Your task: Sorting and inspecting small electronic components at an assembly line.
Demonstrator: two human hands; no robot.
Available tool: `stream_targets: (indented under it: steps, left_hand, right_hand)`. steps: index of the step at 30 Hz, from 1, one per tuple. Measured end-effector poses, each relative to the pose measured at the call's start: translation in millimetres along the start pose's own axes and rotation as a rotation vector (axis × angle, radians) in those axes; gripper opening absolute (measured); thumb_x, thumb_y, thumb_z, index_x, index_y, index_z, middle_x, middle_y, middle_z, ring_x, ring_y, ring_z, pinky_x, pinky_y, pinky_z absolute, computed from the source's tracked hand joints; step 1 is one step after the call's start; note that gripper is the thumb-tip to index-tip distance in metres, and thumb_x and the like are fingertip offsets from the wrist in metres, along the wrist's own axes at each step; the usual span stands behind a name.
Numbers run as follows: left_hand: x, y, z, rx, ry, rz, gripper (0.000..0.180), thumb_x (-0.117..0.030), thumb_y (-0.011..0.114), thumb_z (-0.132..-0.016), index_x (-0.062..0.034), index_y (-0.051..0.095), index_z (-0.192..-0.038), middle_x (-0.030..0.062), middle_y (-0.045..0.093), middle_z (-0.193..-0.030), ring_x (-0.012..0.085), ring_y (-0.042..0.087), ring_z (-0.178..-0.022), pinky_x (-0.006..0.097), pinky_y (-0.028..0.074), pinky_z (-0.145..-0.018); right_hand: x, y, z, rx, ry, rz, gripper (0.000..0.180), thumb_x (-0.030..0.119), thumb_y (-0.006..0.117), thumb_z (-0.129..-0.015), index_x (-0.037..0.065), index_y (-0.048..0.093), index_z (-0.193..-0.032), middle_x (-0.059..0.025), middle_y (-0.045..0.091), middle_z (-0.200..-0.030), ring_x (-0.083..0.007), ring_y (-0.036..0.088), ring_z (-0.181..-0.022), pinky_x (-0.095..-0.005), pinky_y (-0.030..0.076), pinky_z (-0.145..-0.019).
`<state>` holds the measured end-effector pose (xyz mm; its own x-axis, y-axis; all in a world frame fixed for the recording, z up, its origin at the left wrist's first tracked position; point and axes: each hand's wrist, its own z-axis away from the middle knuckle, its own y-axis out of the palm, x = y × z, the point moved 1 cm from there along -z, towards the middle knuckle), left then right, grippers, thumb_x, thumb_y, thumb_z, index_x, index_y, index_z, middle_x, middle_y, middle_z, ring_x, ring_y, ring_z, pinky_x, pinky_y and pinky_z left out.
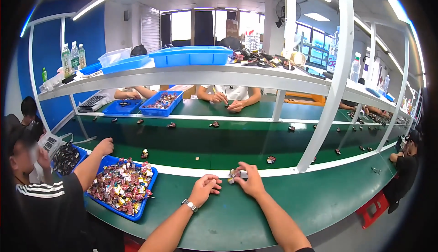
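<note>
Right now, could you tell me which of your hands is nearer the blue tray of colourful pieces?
Left. The left hand rests just right of the blue tray; the right hand is farther right.

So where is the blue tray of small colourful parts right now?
In the head view, the blue tray sits on the green worktop to the person's left, beyond the left hand, beside a co-worker's arm.

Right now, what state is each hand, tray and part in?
Left hand: loosely curled, empty, resting on the table.
Right hand: closed on the small part.
Blue tray: heaped with colourful parts.
Conveyor belt: carries scattered single pieces.
</note>
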<state>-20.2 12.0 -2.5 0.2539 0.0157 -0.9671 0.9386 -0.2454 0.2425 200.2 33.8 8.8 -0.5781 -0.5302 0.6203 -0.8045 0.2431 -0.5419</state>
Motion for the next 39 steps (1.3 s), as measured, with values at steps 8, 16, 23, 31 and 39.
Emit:
stream_targets:
  steps: [8, 16, 23, 31, 39]
  left_hand:
    - [-9, -6, 5, 0.280, -0.139, -0.057, 0.035, -0.029, 0.040, -0.104, 0.0012, 0.055, -0.114, 0.0084, 0.062, -0.094, 0.0132, 0.060, -0.078, 0.026, 0.050, -0.069]
    - [-14, -6, 9, 0.296, -0.178, 0.067, 0.035, -0.013, 0.048, -0.099, 0.0007, 0.048, -0.132, 0.0110, 0.063, -0.108, 0.0193, 0.065, -0.093, 0.031, 0.055, -0.080]
    - [-14, 1, 13, 0.262, -0.135, -0.036, 0.034, 0.000, 0.044, -0.097, 0.0007, 0.049, -0.130, 0.0136, 0.062, -0.116, 0.0206, 0.064, -0.102, 0.031, 0.056, -0.089]
    - [-11, 3, 13, 0.244, -0.115, -0.062, 0.032, 0.001, 0.045, -0.096, 0.0010, 0.051, -0.127, 0.0132, 0.063, -0.114, 0.0185, 0.063, -0.103, 0.032, 0.055, -0.090]
    - [-11, 1, 11, 0.226, -0.110, -0.013, 0.030, 0.001, 0.049, -0.095, 0.0021, 0.052, -0.125, 0.0131, 0.063, -0.114, 0.0197, 0.063, -0.104, 0.033, 0.054, -0.092]
  right_hand:
    - [67, -13, 16, 0.314, -0.150, -0.124, 0.075, 0.011, 0.077, -0.074, 0.011, 0.043, -0.140, -0.0051, 0.061, -0.124, -0.0278, 0.049, -0.117, -0.0383, 0.040, -0.102]
    - [61, -18, 11, 0.307, -0.284, -0.064, 0.071, 0.010, 0.076, -0.074, 0.012, 0.047, -0.138, -0.0093, 0.053, -0.133, -0.0307, 0.046, -0.123, -0.0399, 0.040, -0.103]
    - [54, -15, 13, 0.274, -0.363, 0.033, 0.029, 0.008, 0.073, -0.076, 0.010, 0.065, -0.104, -0.0087, 0.055, -0.128, -0.0309, 0.049, -0.119, -0.0406, 0.042, -0.101]
    - [55, -3, 14, 0.277, -0.390, 0.063, 0.017, 0.010, 0.073, -0.076, 0.008, 0.062, -0.088, -0.0098, 0.056, -0.122, -0.0306, 0.051, -0.116, -0.0404, 0.044, -0.097]
    - [53, 0, 17, 0.253, -0.336, 0.004, 0.011, 0.009, 0.071, -0.077, 0.007, 0.068, -0.087, -0.0074, 0.059, -0.117, -0.0276, 0.053, -0.113, -0.0389, 0.046, -0.094]
